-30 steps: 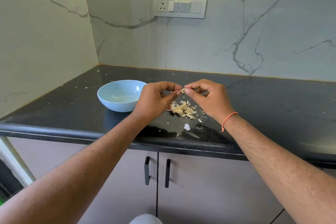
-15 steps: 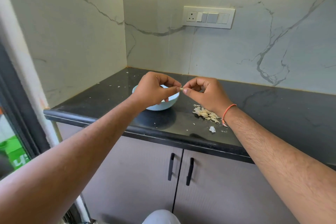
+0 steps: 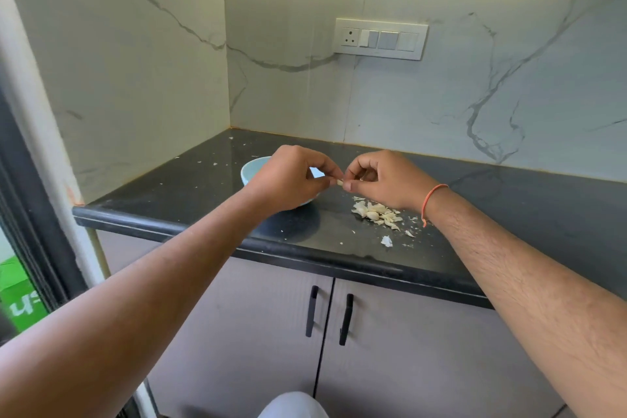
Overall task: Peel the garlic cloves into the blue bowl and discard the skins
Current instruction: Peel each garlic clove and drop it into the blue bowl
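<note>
Head view: garlic clove (image 3: 340, 182) pinched between both my hands, held in the air over the counter, just right of the bowl. Left hand (image 3: 291, 178) has thumb and forefinger curled onto the clove's left end. Right hand (image 3: 383, 180) pinches the right end the same way, other fingers curled in. Clove is too small to tell how much skin is left on it.

Blue bowl (image 3: 251, 170) sits on the black countertop (image 3: 190, 187), mostly hidden behind my left hand; only its left rim and a patch of pale inside show. Can't tell what's in it.

Pile of garlic cloves and skins (image 3: 375, 212) lies on the counter below my right wrist, right of the bowl. One loose skin flake (image 3: 386, 241) nearer the front edge, small white bits scattered around.

Orange thread band (image 3: 431, 202) on my right wrist. Switch plate (image 3: 380, 39) on the marble wall behind. Cabinet doors (image 3: 271, 332) with black handles under the counter.
</note>
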Demonstrator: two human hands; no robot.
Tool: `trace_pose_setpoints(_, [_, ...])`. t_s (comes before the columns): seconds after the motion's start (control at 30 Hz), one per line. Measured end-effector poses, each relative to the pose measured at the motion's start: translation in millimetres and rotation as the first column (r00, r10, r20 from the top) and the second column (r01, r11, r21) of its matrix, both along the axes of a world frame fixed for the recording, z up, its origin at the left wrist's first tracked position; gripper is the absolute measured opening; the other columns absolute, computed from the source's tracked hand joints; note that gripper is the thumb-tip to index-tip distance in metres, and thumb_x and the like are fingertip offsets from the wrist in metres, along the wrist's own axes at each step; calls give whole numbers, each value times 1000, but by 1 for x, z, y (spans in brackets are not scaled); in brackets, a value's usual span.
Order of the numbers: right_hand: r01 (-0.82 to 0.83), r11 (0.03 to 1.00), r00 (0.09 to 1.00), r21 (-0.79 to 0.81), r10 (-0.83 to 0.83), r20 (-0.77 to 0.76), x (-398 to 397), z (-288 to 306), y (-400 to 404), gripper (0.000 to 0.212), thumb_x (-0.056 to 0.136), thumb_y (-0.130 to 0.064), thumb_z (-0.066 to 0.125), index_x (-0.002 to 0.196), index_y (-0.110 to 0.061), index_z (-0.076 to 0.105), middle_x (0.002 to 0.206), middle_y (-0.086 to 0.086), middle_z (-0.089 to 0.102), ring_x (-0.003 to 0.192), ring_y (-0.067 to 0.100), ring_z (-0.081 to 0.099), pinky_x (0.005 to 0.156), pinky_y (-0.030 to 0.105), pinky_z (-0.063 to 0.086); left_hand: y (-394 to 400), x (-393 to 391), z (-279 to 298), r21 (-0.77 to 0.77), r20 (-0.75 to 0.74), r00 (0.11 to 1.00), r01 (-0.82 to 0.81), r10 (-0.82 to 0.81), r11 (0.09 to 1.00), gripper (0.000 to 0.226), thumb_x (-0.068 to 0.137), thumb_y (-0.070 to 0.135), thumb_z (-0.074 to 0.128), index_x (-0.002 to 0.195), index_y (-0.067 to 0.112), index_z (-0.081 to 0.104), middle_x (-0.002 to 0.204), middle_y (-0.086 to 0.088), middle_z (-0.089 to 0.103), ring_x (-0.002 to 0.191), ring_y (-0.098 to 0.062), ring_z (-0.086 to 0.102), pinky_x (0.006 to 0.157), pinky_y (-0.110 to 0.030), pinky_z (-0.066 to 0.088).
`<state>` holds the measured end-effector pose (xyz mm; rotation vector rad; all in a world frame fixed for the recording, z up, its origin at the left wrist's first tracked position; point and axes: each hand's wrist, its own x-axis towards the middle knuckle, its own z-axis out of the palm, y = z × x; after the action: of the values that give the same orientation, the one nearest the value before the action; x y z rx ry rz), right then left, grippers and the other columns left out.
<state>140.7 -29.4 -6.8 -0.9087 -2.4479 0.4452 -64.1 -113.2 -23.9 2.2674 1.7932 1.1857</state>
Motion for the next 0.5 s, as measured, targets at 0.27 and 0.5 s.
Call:
trace_pose_setpoints(0.27, [59,997,979,55,-69,189,56,-5,3,4,91,-35,78,90,-35,74,89,-11,72,86,15,66,79,37,55,17,53,-3,-32,-301,944,132,-135,991,25,99,24,71,122,24,59,107,14,75,77,-10,58,69,-28,40])
trace_pose_setpoints(0.5, [133,991,988,-11,-131,81,73,-20,9,6,99,-26,66,94,-27,67,80,-15,61,67,5,54,63,22,39,25,68,-7,14,-232,962,152,-145,988,23,97,23,73,115,23,59,102,16,75,72,-11,66,68,-30,48])
